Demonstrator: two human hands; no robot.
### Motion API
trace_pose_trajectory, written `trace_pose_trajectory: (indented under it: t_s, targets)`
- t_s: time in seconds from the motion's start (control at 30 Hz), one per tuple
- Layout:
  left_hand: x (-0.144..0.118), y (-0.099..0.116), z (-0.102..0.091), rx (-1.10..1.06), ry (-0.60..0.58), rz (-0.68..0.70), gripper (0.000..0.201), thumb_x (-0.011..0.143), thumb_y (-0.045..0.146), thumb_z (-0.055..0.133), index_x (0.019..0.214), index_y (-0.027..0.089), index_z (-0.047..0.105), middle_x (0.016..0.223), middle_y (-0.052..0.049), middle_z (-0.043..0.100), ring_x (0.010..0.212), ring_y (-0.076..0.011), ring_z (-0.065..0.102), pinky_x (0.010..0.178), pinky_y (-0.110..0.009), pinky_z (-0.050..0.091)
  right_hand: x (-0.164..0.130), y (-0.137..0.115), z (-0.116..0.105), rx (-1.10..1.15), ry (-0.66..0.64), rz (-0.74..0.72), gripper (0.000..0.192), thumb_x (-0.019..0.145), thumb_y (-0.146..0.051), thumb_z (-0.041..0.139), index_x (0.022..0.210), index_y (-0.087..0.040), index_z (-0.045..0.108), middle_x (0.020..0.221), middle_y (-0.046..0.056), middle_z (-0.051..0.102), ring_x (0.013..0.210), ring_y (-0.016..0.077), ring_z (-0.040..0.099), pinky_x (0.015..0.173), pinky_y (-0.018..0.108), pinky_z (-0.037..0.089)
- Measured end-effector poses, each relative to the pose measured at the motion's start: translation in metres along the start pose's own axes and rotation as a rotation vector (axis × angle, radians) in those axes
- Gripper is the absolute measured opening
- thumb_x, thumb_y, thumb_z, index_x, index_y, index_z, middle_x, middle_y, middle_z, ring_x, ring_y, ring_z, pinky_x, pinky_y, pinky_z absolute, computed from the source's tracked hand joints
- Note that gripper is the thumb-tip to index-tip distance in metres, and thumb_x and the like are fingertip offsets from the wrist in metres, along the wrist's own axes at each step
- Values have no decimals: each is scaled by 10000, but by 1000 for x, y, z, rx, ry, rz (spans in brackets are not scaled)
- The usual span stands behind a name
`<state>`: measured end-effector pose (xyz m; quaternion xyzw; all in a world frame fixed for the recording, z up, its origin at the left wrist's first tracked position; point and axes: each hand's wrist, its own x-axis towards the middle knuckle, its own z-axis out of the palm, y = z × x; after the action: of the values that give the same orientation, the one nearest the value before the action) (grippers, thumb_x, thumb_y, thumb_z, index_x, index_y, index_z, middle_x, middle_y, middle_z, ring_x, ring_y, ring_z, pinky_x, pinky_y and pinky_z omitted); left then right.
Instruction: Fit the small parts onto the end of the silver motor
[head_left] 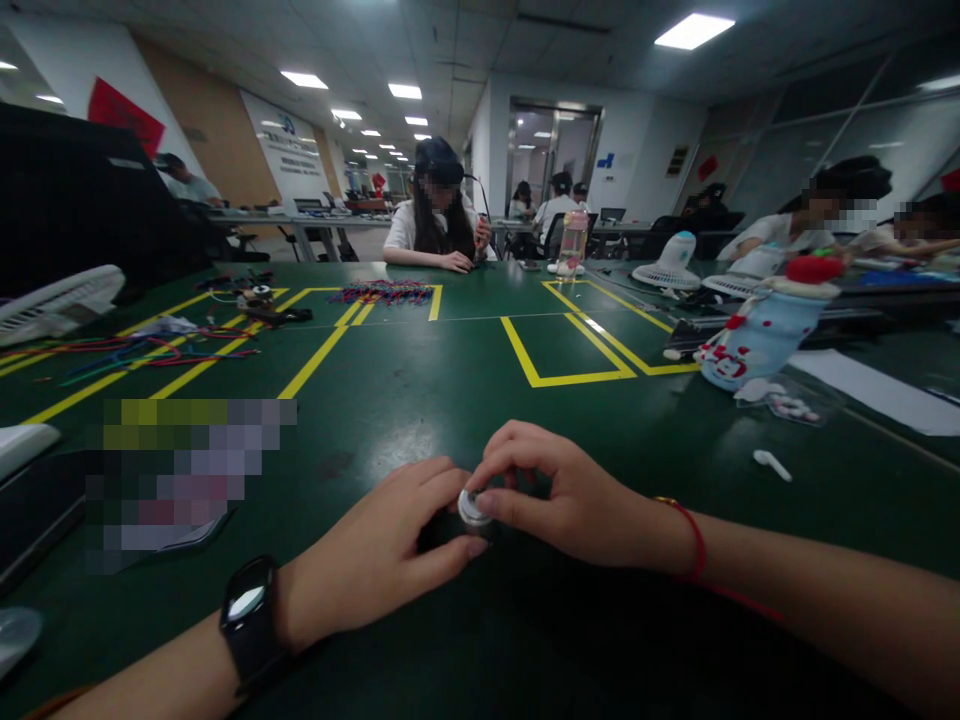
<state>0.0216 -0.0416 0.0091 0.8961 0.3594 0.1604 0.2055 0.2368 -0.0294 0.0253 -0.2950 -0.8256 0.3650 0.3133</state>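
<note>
Both my hands meet over a small round silvery-white object [472, 507] near the front edge of the dark green table [450, 380]. My right hand [570, 495] pinches its rim between thumb and fingers; a red string circles that wrist. My left hand [379, 555] lies flat against the object's left side, fingertips touching it, and covers something dark beneath. A black smartwatch [247, 612] sits on my left wrist. What the object is cannot be told.
Yellow tape rectangles [570, 350] mark the table. Coloured wires [142, 352] lie at left and a bundle [384, 292] farther back. A white earbud [771, 463], a blue-white bottle [757, 335] and small fans [667, 268] stand at right. A person [439, 215] sits opposite; others at right.
</note>
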Motion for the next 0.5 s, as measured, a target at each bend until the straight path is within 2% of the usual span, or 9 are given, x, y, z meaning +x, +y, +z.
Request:
trace_pose_trajectory:
  t_s: [0.07, 0.13, 0.23, 0.3, 0.37, 0.5]
  targets:
    - [-1, 0, -1, 4, 3, -5, 190, 906, 359, 531, 1050, 235, 546, 977, -41, 598, 975, -253, 554, 845, -395, 457, 0, 0, -1, 17, -6, 9, 182, 828, -298, 653, 971, -190, 679, 975, 37, 554, 732, 107, 533, 647, 241, 452]
    - [-2, -1, -1, 4, -2, -11, 185, 906, 368, 530, 1024, 226, 548, 977, -44, 596, 957, -249, 553, 835, -389, 453, 2, 6, -4, 67, 42, 33, 218, 826, -336, 650, 986, -190, 674, 978, 39, 569, 726, 110, 534, 637, 245, 444]
    - [-3, -3, -2, -18, -20, -24, 188, 907, 373, 534, 1020, 224, 545, 996, -38, 592, 919, -230, 552, 816, -374, 448, 11, 27, -12, 166, 222, 130, 211, 826, -339, 632, 948, -169, 662, 911, 36, 616, 758, 129, 555, 665, 257, 440]
    - [-4, -5, -2, -30, -23, -32, 197, 911, 374, 534, 1047, 233, 541, 1021, -30, 590, 920, -222, 549, 816, -369, 442, 17, 48, -21, 174, 347, 198, 184, 802, -325, 647, 859, -151, 661, 790, 16, 614, 700, 120, 538, 642, 252, 423]
    - [-5, -5, -2, -34, -20, -37, 206, 914, 376, 532, 1070, 241, 536, 1047, -24, 588, 940, -220, 545, 829, -369, 435, 22, 68, -29, 174, 383, 240, 194, 803, -328, 636, 795, -135, 653, 701, 5, 584, 630, 109, 504, 593, 249, 398]
    - [-4, -6, -2, -40, -29, -39, 218, 917, 379, 532, 1088, 244, 533, 1068, -20, 587, 956, -217, 543, 841, -365, 429, 24, 90, -37, 197, 413, 293, 253, 828, -380, 586, 866, -138, 644, 708, 1, 571, 564, 92, 469, 512, 234, 347]
